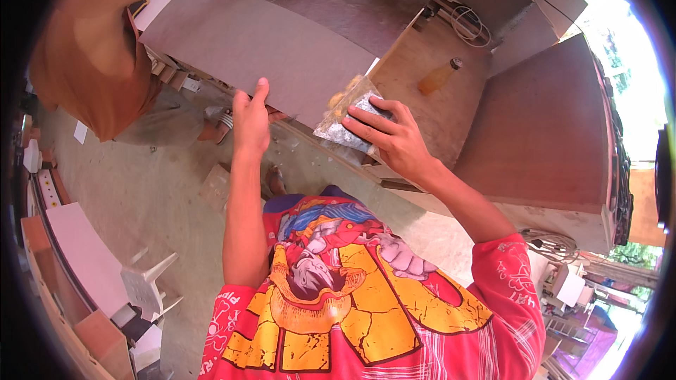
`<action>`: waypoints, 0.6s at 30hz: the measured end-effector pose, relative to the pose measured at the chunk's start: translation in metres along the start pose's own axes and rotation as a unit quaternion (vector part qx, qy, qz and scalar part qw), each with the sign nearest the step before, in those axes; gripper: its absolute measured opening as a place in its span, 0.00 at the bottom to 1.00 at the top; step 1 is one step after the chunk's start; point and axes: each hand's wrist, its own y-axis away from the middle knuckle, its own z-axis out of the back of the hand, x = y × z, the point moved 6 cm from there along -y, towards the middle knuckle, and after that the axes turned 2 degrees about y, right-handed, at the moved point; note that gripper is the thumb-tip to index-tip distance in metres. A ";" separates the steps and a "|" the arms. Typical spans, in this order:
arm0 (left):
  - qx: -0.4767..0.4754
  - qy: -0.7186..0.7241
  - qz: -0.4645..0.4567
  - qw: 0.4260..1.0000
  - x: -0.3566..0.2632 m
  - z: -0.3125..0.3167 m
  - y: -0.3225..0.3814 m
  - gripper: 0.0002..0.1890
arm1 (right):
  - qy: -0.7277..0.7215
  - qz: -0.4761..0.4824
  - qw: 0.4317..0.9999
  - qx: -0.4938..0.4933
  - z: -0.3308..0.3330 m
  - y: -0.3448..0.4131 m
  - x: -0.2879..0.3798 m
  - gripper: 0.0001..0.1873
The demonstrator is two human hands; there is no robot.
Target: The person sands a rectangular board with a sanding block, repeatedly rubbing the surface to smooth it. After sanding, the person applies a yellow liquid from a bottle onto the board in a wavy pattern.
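My left hand grips the near edge of a flat grey-brown panel, thumb on top and fingers curled underneath. At the panel's right end, my right hand has its fingers spread over a clear plastic packet with a silvery side. Yellowish pieces show at the packet's far edge; its contents are otherwise hard to make out. The right thumb is hidden, and the packet covers that corner of the panel. Beyond it, a glass bottle of orange liquid appears on a brown wooden surface.
Another person in a brown shirt is close by on the left, one arm reaching across the top. A large reddish-brown board rises at right. Coiled cable lies at the back. A white plastic chair and stacked boards stand lower left.
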 end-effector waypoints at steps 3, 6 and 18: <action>0.014 -0.001 -0.003 1.000 -0.004 -0.001 0.003 0.17 | 0.001 0.013 1.000 0.000 0.018 -0.009 0.005 0.34; 0.022 -0.002 -0.017 1.000 -0.006 0.003 0.004 0.18 | -0.047 0.014 0.999 -0.022 0.052 -0.037 0.007 0.32; 0.012 0.012 0.020 1.000 -0.002 0.023 0.018 0.19 | -0.136 -0.136 0.969 0.158 0.088 -0.092 -0.006 0.15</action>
